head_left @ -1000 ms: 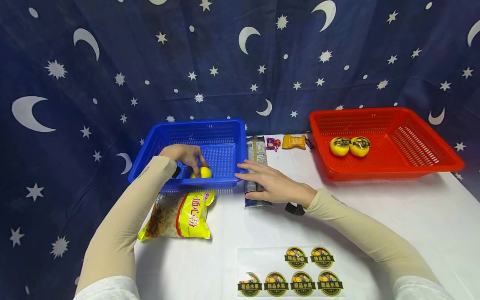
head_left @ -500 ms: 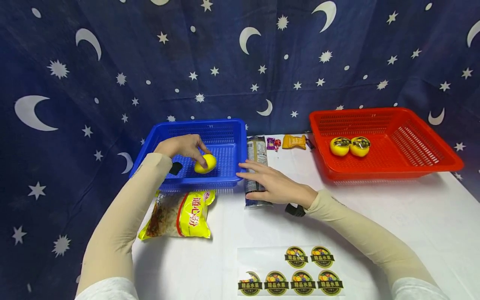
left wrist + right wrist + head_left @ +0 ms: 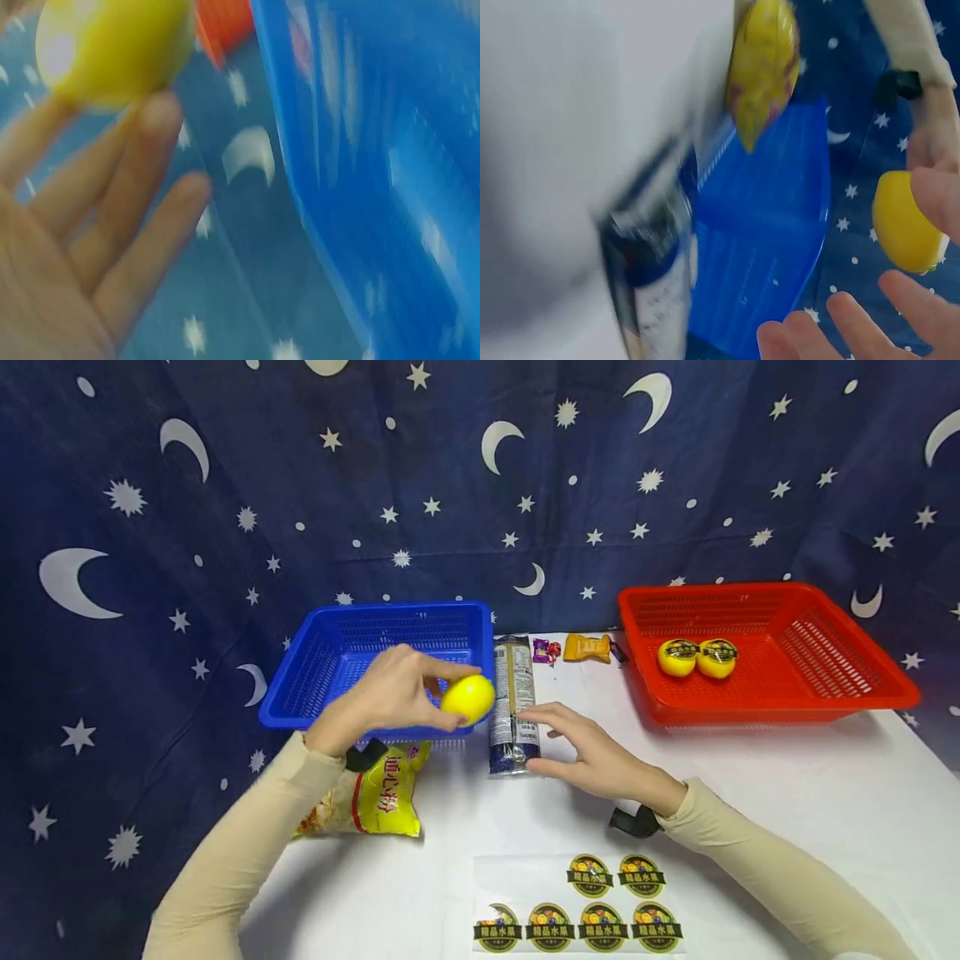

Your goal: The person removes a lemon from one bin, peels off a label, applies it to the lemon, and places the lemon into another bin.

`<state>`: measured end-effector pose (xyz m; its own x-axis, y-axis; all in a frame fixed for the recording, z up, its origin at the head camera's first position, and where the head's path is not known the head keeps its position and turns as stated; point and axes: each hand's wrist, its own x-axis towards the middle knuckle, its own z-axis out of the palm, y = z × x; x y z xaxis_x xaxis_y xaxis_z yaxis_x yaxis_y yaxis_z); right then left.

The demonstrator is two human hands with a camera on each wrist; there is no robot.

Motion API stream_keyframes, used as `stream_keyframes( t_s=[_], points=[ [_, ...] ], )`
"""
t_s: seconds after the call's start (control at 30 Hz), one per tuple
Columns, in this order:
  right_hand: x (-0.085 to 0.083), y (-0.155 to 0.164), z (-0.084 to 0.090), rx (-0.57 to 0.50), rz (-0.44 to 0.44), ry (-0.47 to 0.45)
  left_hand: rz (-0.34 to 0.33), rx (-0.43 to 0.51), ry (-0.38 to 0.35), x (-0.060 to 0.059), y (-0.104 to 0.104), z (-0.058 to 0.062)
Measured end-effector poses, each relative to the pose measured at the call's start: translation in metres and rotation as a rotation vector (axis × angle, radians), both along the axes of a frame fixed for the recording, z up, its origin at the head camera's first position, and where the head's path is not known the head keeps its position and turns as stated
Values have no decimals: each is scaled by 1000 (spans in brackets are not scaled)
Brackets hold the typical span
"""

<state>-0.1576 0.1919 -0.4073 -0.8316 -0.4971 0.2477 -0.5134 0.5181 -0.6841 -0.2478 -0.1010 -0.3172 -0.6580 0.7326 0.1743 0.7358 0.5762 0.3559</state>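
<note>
Head view: left hand [image 3: 382, 697] grip pinches yellow ball [image 3: 467, 697] at fingertips, right hand [image 3: 592, 756] open just beside it — keep the pinch firm, ball looks slippery.

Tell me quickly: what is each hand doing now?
Left hand: grips a yellow ball.
Right hand: open, holding nothing.

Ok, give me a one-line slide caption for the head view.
Left hand holds a yellow ball above the blue basket rim; right hand hovers open.
</note>
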Motion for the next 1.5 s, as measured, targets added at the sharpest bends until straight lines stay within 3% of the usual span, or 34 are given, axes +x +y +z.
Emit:
stream_keyframes(
  t_s=[0.1, 0.23, 0.33, 0.47, 0.6, 0.83, 0.93, 1.13, 1.33, 1.5],
  points=[
    [19, 9, -3, -42, -3, -57, -14, 96, 42, 38, 16, -30],
    [41, 19, -11, -43, -39, -120, 68, 199, 6, 76, 36, -71],
    [51, 24, -19, -40, -69, -152, 162, 208, 5, 93, 48, -93],
    [58, 24, -31, -18, -88, -160, 239, 136, -9, 103, 62, -109],
    [59, 21, -40, 18, -106, -158, 251, 87, -90, 105, 71, -118],
    [61, 18, -45, 94, -111, -132, 231, 86, -209, 106, 76, -130],
    [60, 16, -46, 142, -119, -103, 229, 91, -245, 107, 73, -131],
    [56, 15, -50, 197, -122, -35, 157, 78, -316, 108, 66, -129],
    [56, 14, -48, 237, -116, -22, 143, 46, -300, 111, 62, -126],
    [63, 22, -43, 251, -142, -50, 196, 20, -199, 116, 57, -123]
  ],
)
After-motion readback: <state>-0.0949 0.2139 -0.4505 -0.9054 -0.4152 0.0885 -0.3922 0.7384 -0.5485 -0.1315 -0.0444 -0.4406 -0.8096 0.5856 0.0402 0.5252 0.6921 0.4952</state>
